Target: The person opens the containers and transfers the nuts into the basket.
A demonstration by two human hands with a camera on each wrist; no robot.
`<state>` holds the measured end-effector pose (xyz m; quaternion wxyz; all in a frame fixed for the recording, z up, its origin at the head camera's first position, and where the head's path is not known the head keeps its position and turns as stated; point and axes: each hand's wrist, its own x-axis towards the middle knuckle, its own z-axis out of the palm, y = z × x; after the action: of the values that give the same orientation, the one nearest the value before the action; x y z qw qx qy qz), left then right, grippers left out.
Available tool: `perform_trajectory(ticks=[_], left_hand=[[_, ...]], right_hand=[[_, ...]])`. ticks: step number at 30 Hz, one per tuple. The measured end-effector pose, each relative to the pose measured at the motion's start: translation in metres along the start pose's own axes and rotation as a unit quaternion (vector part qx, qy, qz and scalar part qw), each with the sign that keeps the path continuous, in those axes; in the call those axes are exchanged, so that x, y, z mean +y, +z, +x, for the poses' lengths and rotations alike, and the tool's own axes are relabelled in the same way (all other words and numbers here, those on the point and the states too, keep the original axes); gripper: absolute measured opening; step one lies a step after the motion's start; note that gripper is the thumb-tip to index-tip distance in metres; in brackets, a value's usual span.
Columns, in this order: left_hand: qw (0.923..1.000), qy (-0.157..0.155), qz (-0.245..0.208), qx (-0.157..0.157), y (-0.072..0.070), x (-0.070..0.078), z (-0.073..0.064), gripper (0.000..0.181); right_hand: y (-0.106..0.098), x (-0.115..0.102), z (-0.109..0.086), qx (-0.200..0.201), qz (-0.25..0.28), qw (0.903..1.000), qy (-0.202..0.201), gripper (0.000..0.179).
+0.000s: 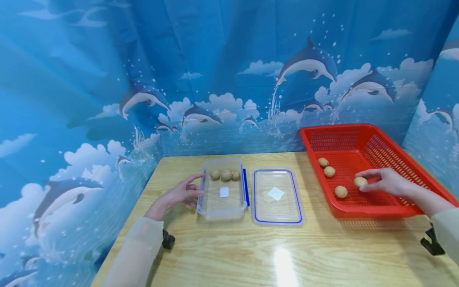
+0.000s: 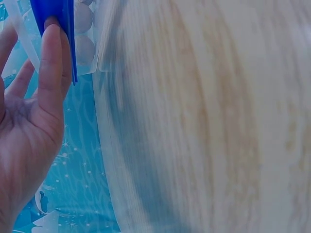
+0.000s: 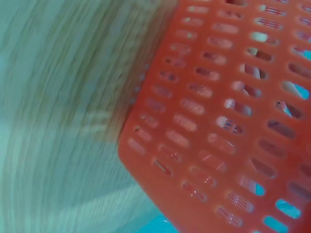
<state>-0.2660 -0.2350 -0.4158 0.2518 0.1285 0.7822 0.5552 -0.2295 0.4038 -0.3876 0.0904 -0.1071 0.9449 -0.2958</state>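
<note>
As we look down in the head view, we see the left hand [image 1: 182,193] reaching up and rightward out of a pale sleeve [image 1: 138,251], its fingers loosely spread and their tips at the left wall of a clear container [image 1: 234,202]. Three walnuts [image 1: 226,175] sit in a row toward the container's far side, beyond a small white square [image 1: 224,192]. Just to its right, a blue-edged lid [image 1: 276,211] lies flat on the wooden table [image 1: 215,255]. We find the right hand [image 1: 389,182] stretched leftward over a red basket [image 1: 369,211], its back upward, thumb and fingers pinching one walnut [image 1: 360,182]; three loose walnuts [image 1: 329,171] rest along the basket's left side.

From the left wrist, we see that hand's palm turned toward us, fingers pointing upward, one overlapping a blue flap [image 2: 60,10]; we cannot tell how firmly it touches.

From the right wrist, we see the basket's slotted wall slanting across the view beside the tabletop; from this angle we cannot tell the grip.
</note>
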Motion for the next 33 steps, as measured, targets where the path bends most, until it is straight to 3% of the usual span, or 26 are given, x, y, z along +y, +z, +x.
perform_trajectory(ticks=[11,18,21,25,33], left_hand=[[1.0,-0.002,0.0,0.0,0.002,0.001,0.0,0.07],[1.0,-0.001,-0.001,0.003,0.003,0.002,-0.001,0.07],[1.0,-0.001,-0.001,0.005,0.002,0.001,-0.001,0.07],[1.0,0.0,0.002,0.001,0.001,-0.002,-0.001,0.07],[0.9999,0.007,-0.008,-0.005,0.0,-0.001,-0.001,0.071]], right_hand=[[0.006,0.006,0.011,-0.089,-0.011,0.9949,-0.047,0.05],[0.009,0.007,0.017,-0.095,-0.012,0.9949,-0.032,0.051],[0.009,0.007,0.016,-0.094,-0.018,0.9944,-0.044,0.048],[0.007,0.003,0.012,-0.078,-0.02,0.9953,-0.054,0.048],[-0.006,-0.033,0.002,0.026,0.005,0.9992,-0.028,0.054]])
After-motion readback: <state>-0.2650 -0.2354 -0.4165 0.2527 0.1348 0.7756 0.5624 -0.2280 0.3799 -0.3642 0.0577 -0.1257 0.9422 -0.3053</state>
